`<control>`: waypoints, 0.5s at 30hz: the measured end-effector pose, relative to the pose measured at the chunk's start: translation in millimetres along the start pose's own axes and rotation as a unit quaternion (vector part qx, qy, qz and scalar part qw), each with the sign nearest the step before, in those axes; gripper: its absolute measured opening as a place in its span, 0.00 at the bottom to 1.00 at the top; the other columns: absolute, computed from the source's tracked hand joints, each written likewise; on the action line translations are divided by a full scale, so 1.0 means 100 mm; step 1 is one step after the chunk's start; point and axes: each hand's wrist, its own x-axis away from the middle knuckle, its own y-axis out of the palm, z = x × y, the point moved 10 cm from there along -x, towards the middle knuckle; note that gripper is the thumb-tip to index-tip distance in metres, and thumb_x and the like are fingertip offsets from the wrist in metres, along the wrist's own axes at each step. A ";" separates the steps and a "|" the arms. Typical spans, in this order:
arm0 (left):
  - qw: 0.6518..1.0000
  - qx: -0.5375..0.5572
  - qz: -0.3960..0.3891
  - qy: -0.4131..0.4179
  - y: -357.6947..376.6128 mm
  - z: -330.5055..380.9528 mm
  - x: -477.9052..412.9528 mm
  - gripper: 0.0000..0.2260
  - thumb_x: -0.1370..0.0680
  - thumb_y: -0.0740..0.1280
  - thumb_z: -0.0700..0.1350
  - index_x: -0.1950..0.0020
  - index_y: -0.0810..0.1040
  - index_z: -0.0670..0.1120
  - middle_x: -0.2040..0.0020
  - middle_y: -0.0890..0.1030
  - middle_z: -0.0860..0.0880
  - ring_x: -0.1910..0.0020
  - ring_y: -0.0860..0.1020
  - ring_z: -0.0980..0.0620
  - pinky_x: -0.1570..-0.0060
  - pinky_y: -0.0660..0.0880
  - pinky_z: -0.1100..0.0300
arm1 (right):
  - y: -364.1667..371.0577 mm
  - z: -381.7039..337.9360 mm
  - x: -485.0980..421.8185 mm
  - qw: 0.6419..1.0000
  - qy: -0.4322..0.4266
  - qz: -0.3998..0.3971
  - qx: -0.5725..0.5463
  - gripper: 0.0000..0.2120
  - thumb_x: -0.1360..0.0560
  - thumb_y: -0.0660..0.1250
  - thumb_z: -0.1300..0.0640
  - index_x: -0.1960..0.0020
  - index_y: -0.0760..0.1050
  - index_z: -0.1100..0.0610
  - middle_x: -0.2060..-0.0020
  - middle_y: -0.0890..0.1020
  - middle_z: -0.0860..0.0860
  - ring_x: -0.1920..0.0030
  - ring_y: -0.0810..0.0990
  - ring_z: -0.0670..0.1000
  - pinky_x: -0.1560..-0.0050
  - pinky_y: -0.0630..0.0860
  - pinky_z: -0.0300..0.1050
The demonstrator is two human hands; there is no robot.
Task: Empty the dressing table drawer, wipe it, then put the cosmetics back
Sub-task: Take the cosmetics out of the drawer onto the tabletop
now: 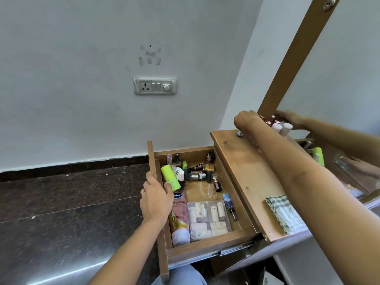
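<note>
The surface [246,171] is narrow, so stand each item upright at the back by the mirror, beside the capped bottles [276,127], leaving the checked cloth [283,212] reachable. The drawer [205,251] is pulled out and mostly full; the left hand [156,199] curls over its front panel, which should steady it. Lifting the pink tube [180,221] and clear case [209,218] next would likely free room fastest, then the green sticks [169,176]. The right hand [246,124] grips a small bottle [239,133] touching the surface; release only once it stands flat.

Drawer floor [202,192] lies bare (centre) between bottles [197,175], packet [207,217].
</note>
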 end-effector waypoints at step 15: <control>1.000 0.001 0.006 0.008 0.05 -0.04 -0.04 0.29 0.21 0.63 0.52 0.26 0.56 0.42 0.38 0.74 0.41 0.44 0.77 0.42 0.52 0.79 0.47 | 0.07 0.19 -0.21 0.998 0.058 0.000 -0.007 0.17 0.27 0.68 0.62 0.39 0.73 0.58 0.42 0.76 0.54 0.41 0.76 0.54 0.41 0.67 0.46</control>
